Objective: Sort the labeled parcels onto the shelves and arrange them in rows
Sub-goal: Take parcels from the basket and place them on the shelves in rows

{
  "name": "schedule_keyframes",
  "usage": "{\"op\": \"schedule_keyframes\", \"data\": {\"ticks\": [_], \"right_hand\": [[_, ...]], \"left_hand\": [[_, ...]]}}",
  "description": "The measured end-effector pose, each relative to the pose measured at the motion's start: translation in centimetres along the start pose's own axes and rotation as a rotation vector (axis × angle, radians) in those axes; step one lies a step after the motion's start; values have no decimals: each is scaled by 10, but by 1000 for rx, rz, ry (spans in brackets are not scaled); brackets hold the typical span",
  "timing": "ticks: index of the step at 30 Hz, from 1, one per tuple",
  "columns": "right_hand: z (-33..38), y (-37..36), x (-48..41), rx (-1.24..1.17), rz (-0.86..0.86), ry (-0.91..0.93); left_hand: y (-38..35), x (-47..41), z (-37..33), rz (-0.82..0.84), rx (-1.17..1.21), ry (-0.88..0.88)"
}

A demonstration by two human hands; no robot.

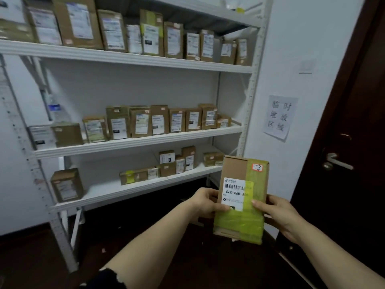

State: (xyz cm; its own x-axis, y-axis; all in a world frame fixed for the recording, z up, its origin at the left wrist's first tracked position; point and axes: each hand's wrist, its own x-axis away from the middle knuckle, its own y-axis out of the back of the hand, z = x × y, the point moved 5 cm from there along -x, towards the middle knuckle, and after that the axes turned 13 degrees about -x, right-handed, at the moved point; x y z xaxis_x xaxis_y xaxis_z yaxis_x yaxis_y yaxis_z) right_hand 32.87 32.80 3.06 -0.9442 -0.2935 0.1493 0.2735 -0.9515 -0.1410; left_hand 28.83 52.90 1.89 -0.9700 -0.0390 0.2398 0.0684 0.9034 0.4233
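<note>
Dark door [354, 101], paper wall sign [280, 117]

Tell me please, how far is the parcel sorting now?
Done: parcels stand in rows on the top shelf and middle shelf. In hand: the left hand and right hand hold a green-taped parcel, not yet shelved. Left: place it, and tidy the loose parcels on the bottom shelf.

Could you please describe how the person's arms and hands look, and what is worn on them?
The left hand and the right hand are bare: no gloves, and no ring or watch that I can see. Both forearms are uncovered. On the left arm, a dark sleeve with a pale frilled edge shows near the bottom of the view.
</note>
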Motion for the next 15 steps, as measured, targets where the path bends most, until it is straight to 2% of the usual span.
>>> {"op": "schedule_keyframes", "data": {"ticks": [7,15], "right_hand": [[-8,-104,-66,-17,86,-31],[-31,-176,-132,3,182,-109]], "left_hand": [[93,-10,62,-74,46,71],[158,-28,105,-159,101,153]]}}
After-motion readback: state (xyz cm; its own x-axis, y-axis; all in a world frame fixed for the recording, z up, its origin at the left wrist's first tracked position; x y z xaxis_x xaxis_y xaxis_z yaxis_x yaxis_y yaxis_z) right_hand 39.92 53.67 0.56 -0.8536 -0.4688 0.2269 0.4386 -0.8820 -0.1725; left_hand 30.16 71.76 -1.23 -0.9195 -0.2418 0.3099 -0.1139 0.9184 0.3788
